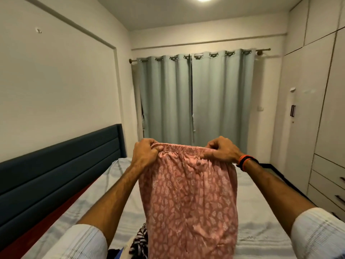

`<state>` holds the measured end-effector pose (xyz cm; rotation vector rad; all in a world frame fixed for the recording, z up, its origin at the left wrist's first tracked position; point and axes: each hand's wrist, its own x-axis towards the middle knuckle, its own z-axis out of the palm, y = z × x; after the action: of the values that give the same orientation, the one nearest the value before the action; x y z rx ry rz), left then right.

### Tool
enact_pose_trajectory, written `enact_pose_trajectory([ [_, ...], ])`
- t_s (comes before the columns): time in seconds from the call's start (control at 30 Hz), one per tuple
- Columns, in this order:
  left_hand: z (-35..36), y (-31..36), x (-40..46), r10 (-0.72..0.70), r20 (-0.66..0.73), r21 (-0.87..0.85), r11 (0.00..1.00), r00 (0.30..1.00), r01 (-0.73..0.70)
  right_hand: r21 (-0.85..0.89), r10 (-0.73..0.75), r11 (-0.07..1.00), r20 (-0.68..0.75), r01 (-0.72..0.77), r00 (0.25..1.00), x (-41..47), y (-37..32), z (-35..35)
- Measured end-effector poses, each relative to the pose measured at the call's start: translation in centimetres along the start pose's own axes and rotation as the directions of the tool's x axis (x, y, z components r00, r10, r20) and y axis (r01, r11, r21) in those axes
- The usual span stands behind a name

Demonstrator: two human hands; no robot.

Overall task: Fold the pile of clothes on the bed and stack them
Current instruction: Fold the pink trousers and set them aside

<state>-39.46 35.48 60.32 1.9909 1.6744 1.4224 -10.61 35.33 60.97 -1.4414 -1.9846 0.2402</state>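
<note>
1. The person holds a pink printed garment [188,199] up by its elastic waistband, above the bed [261,212] and in front of the chest.
2. The left hand [144,153] is curled tight round the left end of the waistband, fingers bunching the gathered cloth.
3. The right hand [222,149], with an orange and black band at the wrist, pinches the right end of the same waistband between thumb and bent fingers.
4. Both hands sit level with each other and moderately apart, so the waistband runs straight across between them with only slight slack.
5. The relation that matters: the garment's long axis hangs straight down from the waistband toward the bed, while the waistband itself lies crosswise. Its lower end drops out of view at the bottom edge, so whether it touches the bed cannot be told.
6. Neither hand is nearer the cloth; each grips one end, so a lengthwise fold would likely call for bringing the two hands together.
7. Below the garment, on the near part of the bed, lies the rest of the pile [137,242], showing a black-and-white patterned piece.
8. Beyond the bed hang grey-green curtains [196,98]; a dark headboard [61,171] runs along the bed's left side.
9. Judged from this, the fold on this piece has not yet begun.
</note>
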Motion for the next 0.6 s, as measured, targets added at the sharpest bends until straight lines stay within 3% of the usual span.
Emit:
enact_pose_trajectory([
  [0.17,2.6,4.5,1.7,-0.01,-0.074,-0.11,0.994,0.997,0.002,0.114,0.053,0.993,-0.086,-0.043,0.995,0.7,3.5,-6.2],
  [0.27,3.9,6.3,2.4,-0.054,-0.103,-0.197,0.98,0.993,0.033,0.271,0.109,0.961,-0.167,-0.061,0.98,0.9,5.4,-9.0],
  [0.43,5.8,8.3,3.3,-0.114,-0.129,-0.332,0.941,0.985,0.065,0.579,0.2,0.815,-0.228,-0.032,0.953,0.9,7.3,-11.4],
  [0.6,6.9,10.0,3.8,-0.185,-0.134,-0.466,0.879,0.974,0.103,0.767,0.286,0.641,-0.214,-0.021,0.934,1.1,7.8,-11.8],
])
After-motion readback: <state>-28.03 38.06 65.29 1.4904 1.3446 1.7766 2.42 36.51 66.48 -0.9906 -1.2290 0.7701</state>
